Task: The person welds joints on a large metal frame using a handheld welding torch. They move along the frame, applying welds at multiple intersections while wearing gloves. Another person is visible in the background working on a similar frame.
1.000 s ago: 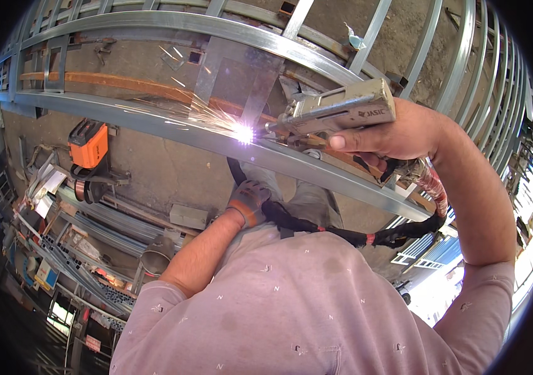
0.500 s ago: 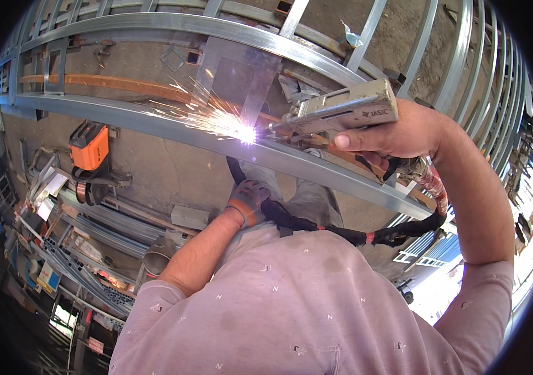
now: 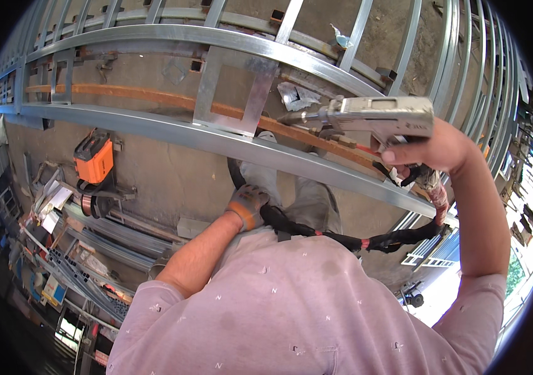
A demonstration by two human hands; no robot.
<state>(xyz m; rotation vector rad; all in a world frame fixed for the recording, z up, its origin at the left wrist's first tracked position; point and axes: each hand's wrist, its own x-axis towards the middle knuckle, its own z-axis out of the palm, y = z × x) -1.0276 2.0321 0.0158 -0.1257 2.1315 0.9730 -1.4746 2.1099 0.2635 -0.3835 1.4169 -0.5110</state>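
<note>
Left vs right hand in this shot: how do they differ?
Covering: the left hand wears a grey-and-orange glove; the right hand is bare.
Hold: the right hand grips the welding gun; the left hand is at the black cable, its grip unclear.
Position: the left hand is near the trousers; the right hand is out to the right.
Shared: both forearms are bare.

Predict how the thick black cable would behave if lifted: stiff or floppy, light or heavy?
Probably bendable rather than rigid: the cable lies in a broad curve. It may feel heavy, given its thickness. Pulling it would likely tug the welding torch in the right hand, since the two appear joined.
</note>
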